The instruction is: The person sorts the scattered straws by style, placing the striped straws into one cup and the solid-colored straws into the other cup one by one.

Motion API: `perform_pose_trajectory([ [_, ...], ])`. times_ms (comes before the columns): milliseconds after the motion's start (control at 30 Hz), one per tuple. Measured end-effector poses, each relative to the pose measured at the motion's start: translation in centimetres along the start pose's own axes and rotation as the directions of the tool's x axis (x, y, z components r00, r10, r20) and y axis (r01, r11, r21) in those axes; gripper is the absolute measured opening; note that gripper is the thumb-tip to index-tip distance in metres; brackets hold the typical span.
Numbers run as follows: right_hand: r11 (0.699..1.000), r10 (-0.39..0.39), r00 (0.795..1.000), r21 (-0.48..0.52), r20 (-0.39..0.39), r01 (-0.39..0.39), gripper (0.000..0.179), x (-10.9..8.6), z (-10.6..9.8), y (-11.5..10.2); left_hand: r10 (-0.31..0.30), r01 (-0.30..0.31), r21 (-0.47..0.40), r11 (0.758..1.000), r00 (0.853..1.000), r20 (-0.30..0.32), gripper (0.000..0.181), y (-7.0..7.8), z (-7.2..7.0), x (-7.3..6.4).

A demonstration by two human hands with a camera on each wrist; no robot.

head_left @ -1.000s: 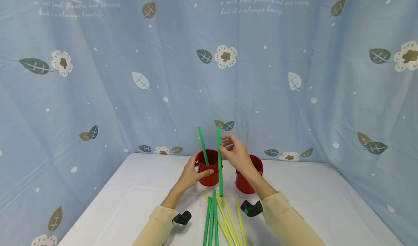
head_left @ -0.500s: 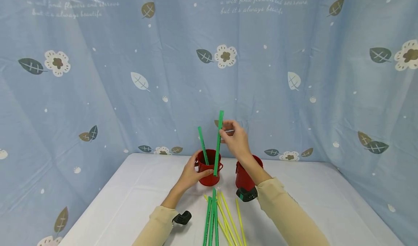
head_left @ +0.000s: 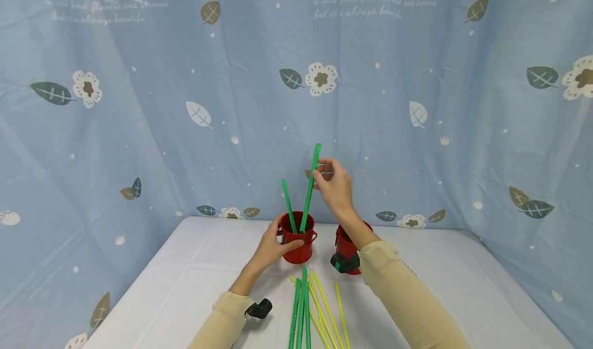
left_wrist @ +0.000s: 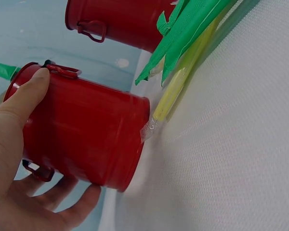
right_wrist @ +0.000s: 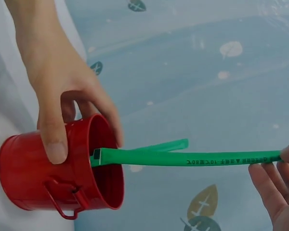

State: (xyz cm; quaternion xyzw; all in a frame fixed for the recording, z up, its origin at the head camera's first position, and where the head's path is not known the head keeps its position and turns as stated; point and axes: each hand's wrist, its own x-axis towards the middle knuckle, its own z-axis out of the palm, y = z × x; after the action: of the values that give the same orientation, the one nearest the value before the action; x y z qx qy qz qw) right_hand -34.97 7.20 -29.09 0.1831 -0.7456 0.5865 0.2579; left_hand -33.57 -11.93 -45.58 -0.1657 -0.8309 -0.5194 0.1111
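Observation:
My left hand (head_left: 270, 243) grips a small red bucket (head_left: 296, 252) from its left side, thumb across the front and fingers round the back. One green plastic strip (head_left: 286, 197) leans inside it. Between thumb and fingertips, my right hand (head_left: 335, 187) pinches the upper part of a second green strip (head_left: 309, 197). In the right wrist view this held strip (right_wrist: 183, 158) has dark printing along it, and its lower end is at the bucket's mouth. The left wrist view shows the bucket (left_wrist: 82, 130) upright on the white cloth, its wire handles at the sides.
Another red bucket (head_left: 345, 243) stands to the right, partly behind my right forearm. Several green strips (head_left: 300, 313) and several thin yellow sticks (head_left: 326, 308) lie on the white table (head_left: 176, 287) in front. A blue patterned curtain (head_left: 370, 148) hangs behind the table.
My right hand has lifted the green strip upward and brought its lower end from in front of the bucket to over its mouth. The left hand stays on the bucket.

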Motion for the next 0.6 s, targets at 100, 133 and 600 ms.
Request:
perform_pose_trajectory([
  [100, 1.0, -0.005, 1.0, 0.006, -0.012, 0.005, 0.029, 0.3, 0.2, 0.1, 0.003, -0.003, 0.0, 1.0, 1.0, 0.001, 0.093, 0.1, 0.0, 0.0],
  [133, 1.0, -0.005, 1.0, 0.01, -0.014, 0.005, 0.029, 0.3, 0.3, 0.2, 0.004, -0.004, -0.002, 1.0, 1.0, 0.001, 0.093, 0.1, 0.0, 0.0],
  [600, 0.994, 0.104, 0.994, -0.023, 0.044, -0.103, 0.031, -1.4, 1.7, 3.8, -0.017, 0.017, 0.002, 1.0, 1.0, 0.005, 0.092, 0.5, -0.1, 0.1],
])
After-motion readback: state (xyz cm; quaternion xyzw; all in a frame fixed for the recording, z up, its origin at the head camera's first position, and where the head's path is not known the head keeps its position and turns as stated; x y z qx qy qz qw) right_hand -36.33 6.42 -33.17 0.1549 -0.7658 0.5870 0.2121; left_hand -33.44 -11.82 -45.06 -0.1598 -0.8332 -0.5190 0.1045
